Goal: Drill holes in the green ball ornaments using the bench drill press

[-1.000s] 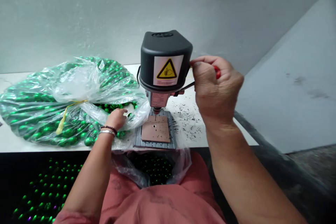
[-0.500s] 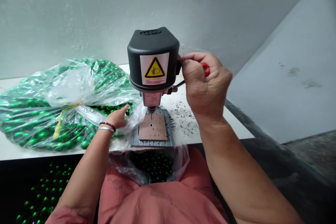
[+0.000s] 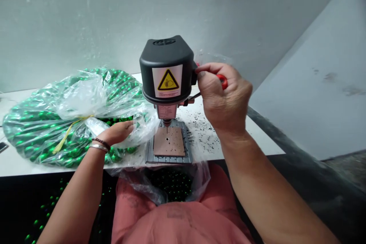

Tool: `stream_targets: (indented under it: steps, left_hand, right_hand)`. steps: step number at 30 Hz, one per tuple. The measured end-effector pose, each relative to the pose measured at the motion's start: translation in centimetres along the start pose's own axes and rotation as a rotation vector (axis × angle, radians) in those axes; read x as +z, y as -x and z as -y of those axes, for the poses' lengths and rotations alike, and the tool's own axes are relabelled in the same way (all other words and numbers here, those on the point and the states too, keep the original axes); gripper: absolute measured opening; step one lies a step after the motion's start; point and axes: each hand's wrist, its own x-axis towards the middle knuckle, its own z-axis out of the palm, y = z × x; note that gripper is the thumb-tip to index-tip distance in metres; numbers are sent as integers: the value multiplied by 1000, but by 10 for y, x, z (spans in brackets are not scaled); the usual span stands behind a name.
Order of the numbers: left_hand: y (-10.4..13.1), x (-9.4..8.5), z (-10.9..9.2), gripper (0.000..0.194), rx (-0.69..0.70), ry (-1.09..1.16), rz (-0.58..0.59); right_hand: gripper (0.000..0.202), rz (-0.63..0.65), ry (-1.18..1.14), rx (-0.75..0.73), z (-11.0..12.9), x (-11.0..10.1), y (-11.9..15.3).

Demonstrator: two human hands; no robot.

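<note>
white wall | black debris specks on table | pink garment

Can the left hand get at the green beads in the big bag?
Probably yes. The left hand already rests at the opening of the clear plastic bag, right beside loose green beads. Only thin plastic lies between. The right hand stays on the drill's red handle.

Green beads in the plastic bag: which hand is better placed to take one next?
Left. The left hand already rests on the bag of beads, while the right hand grips the red knob of the drill's lever.
</note>
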Motion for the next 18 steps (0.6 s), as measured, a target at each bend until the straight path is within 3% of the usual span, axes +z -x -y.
stream_targets:
  steps: [3,7,10,11,13,14,16,18]
  left_hand:
    - [13,-2,-8,59,53,128,87]
    - [10,22,-13,77,1,-84,105]
    - [0,22,-10,39,-116,-138,13]
    - [-1,14,-10,32,-167,-133,-40]
    - [2,-9,-11,41,-275,-114,-220]
    - [6,-22,-13,42,-333,-54,-435]
    - [15,-41,-19,40,-308,61,-755]
    - [21,-42,-26,40,-255,102,-863]
  right_hand:
    - [17,4,-16,9,-1,0,0]
    - [18,-15,53,-16,0,-2,0]
    - [20,-3,74,13,1,-3,0]
    - [20,2,81,16,1,-4,0]
    - [20,4,99,6,2,-4,0]
    - [19,1,101,4,2,-4,0]
    - [18,-3,87,10,2,-4,1]
    - [18,-8,69,22,2,-3,1]
